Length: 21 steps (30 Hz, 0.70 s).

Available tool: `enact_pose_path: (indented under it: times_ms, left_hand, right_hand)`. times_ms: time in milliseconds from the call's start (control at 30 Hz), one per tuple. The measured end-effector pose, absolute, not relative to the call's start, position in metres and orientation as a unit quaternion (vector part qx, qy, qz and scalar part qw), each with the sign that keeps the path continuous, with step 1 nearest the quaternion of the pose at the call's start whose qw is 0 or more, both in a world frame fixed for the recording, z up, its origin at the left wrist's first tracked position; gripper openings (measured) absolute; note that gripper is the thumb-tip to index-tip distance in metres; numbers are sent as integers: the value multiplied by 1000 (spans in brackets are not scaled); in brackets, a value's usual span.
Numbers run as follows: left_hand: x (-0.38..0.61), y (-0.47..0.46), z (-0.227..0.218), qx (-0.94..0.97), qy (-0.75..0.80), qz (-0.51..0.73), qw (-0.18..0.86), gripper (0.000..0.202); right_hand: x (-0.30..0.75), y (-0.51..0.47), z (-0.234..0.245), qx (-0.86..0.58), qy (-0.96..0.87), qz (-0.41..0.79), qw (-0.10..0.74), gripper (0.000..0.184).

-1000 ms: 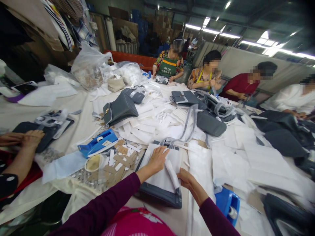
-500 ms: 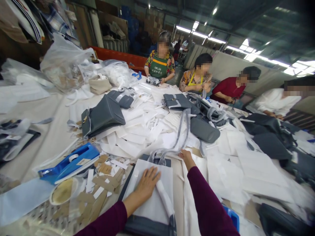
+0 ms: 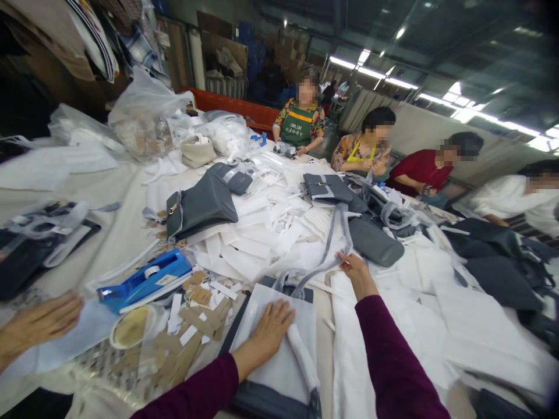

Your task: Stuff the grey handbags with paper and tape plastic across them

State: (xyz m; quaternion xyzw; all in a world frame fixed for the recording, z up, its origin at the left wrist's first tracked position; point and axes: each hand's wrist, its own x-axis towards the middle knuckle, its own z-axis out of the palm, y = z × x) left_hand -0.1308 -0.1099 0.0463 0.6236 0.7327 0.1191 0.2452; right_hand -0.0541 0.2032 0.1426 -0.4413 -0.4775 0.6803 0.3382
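My left hand (image 3: 269,333) lies flat, fingers spread, on a white sheet (image 3: 279,355) that covers a grey bag (image 3: 271,401) at the near table edge. A rolled white paper (image 3: 302,356) lies on the sheet just right of that hand. My right hand (image 3: 358,273) reaches forward, its fingers closed near a grey strap (image 3: 332,238) that runs up toward a grey pouch (image 3: 375,243). Whether the fingers grip the strap is not visible.
A blue tape dispenser (image 3: 146,279), a tape roll (image 3: 131,326) and brown card scraps (image 3: 196,326) lie left. Grey handbags (image 3: 201,203) and white paper cover the table (image 3: 117,233). Another person's hand (image 3: 39,323) rests at far left. Several people sit along the far side.
My right hand left the rolled paper and reached forward to the grey strap. My left hand stayed flat on the white sheet. A neighbour's hand came in at the left.
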Motion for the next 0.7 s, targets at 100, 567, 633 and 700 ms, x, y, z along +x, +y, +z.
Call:
enact_pose_path:
  times_ms: [100, 567, 633, 700]
  left_hand:
    - [-131, -108, 57, 617, 735, 117, 256, 83]
    - [-175, -103, 248, 276, 460, 653, 534, 43]
    - [-173, -109, 265, 221, 409, 680, 567, 36]
    - [-167, -117, 271, 187, 410, 692, 564, 30]
  right_hand:
    - [-62, 195, 178, -400, -479, 699, 349, 24]
    - [-23, -21, 214, -173, -745, 561, 317, 8]
    - [-18, -44, 198, -147, -776, 535, 300, 12]
    - [-13, -57, 185, -135, -779, 558, 251, 10]
